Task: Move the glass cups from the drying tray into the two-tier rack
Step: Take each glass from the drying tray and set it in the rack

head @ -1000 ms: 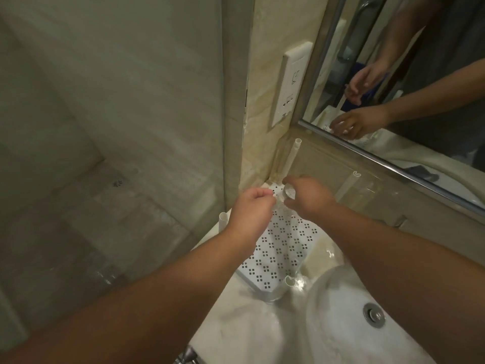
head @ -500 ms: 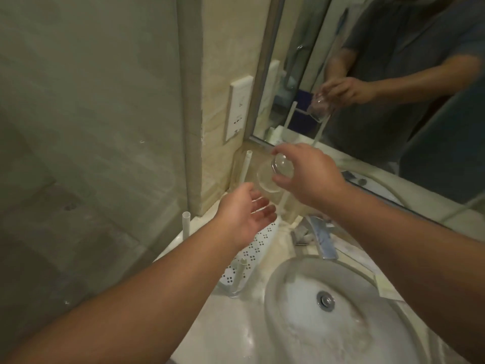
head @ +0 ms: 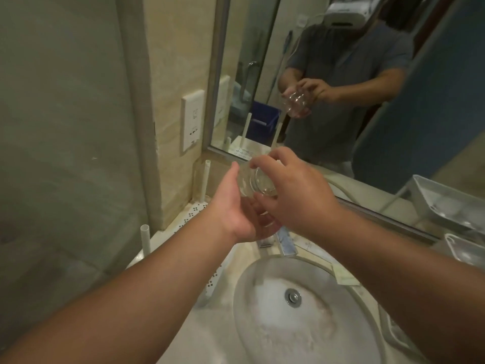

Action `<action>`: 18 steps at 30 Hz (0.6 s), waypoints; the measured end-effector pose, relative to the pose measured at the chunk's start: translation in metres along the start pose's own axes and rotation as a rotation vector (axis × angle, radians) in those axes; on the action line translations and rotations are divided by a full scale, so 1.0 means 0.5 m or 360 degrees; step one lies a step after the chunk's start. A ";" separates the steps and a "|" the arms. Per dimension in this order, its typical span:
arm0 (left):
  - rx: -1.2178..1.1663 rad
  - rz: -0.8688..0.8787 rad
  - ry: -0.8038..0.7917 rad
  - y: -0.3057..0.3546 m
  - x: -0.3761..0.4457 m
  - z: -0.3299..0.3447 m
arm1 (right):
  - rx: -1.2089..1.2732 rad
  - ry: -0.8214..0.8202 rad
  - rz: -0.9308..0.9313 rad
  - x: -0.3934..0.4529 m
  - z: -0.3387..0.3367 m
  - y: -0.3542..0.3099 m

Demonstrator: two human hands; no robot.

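A clear glass cup (head: 258, 183) lies on its side in the air above the faucet, its thick base turned toward me. My right hand (head: 294, 195) grips it from the right, fingers over the top and thumb beneath. My left hand (head: 236, 208) cups it from the left and below, thumb up along its side and palm under it. The white perforated rack (head: 193, 210) with its upright posts stands on the counter to the left, under my left forearm. The drying tray (head: 435, 203) sits at the far right edge by the mirror.
A round sink basin (head: 301, 306) with its drain lies below my hands, the chrome faucet (head: 278, 239) at its back. A wall mirror (head: 341, 74) runs behind the counter, a socket plate (head: 192, 119) to its left. A glass shower partition (head: 65, 127) fills the left.
My view has swung right from the rack toward the sink. My right hand lifted the cup off the rack, and my left hand has come up under and beside it.
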State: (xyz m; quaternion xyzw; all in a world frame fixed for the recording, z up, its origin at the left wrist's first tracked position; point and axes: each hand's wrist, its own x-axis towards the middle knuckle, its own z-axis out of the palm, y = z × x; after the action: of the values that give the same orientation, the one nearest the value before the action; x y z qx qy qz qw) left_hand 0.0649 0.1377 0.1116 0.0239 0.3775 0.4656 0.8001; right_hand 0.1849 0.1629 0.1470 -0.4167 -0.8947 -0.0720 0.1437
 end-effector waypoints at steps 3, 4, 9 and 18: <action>0.0055 0.0032 -0.0050 0.002 0.000 0.012 | -0.0029 0.0072 0.0007 -0.017 0.006 0.004; 0.0069 0.0053 -0.0056 0.002 0.001 0.016 | -0.0009 0.0098 0.0026 -0.023 0.008 0.007; 0.0130 0.0175 -0.0168 0.005 -0.013 0.032 | 0.0291 0.0161 0.0176 -0.051 0.011 0.019; 0.0394 0.0524 -0.0145 0.016 -0.021 0.046 | 0.0935 0.0419 0.0373 -0.074 0.021 0.024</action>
State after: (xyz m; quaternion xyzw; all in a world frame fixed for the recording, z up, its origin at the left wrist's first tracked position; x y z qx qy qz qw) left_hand 0.0705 0.1415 0.1370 0.2046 0.3863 0.5385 0.7204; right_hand 0.2148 0.1466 0.1255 -0.4446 -0.7970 0.1528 0.3791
